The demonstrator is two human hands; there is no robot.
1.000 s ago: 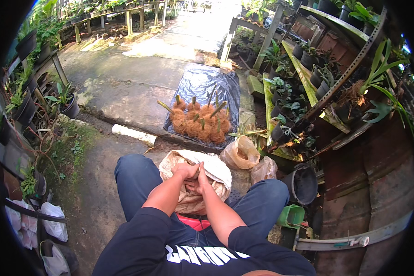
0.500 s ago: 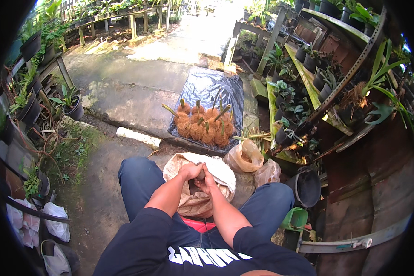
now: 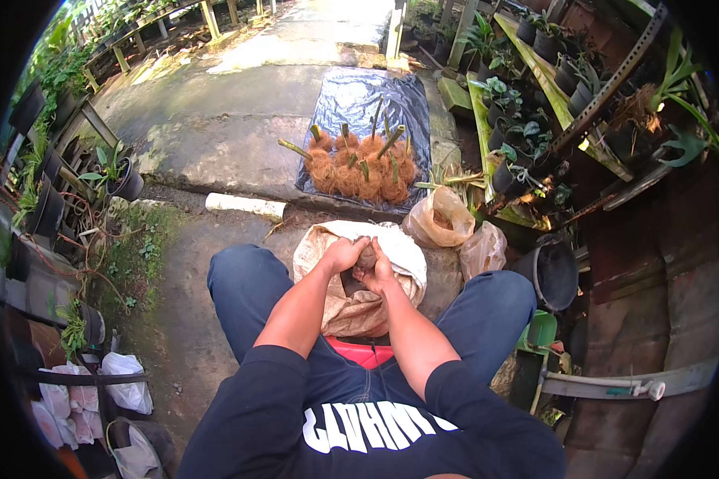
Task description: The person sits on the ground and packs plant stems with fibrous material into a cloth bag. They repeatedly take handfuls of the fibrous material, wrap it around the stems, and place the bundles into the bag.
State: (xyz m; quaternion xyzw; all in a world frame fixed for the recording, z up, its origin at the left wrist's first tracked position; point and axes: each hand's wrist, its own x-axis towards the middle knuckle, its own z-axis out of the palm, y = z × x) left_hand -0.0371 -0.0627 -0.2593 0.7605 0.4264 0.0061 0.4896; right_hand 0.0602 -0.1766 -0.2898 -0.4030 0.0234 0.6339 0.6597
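Between my knees stands an open white woven sack (image 3: pixel 403 246), its rim folded down and its inside dark. Over its mouth my left hand (image 3: pixel 345 255) and my right hand (image 3: pixel 379 273) are cupped together around a dark brown clump (image 3: pixel 367 256) that looks like soil. Both sets of fingers curl around it, and part of it is hidden by them. Beyond the sack, several brown fibre-wrapped balls with cut green stems (image 3: pixel 359 172) sit close together on a shiny black plastic sheet (image 3: pixel 351 96).
Right of the sack are a clear plastic bag with brown fibre (image 3: pixel 442 217), a second plastic bag (image 3: pixel 484 249) and a black bucket (image 3: pixel 554 275). A white pipe piece (image 3: pixel 245 206) lies to the left. Potted plants on slanted racks (image 3: pixel 535 68) line the right side.
The whole view has tilted, so the sack and sheet appear higher in the picture. My hands stay together over the sack, still around the clump.
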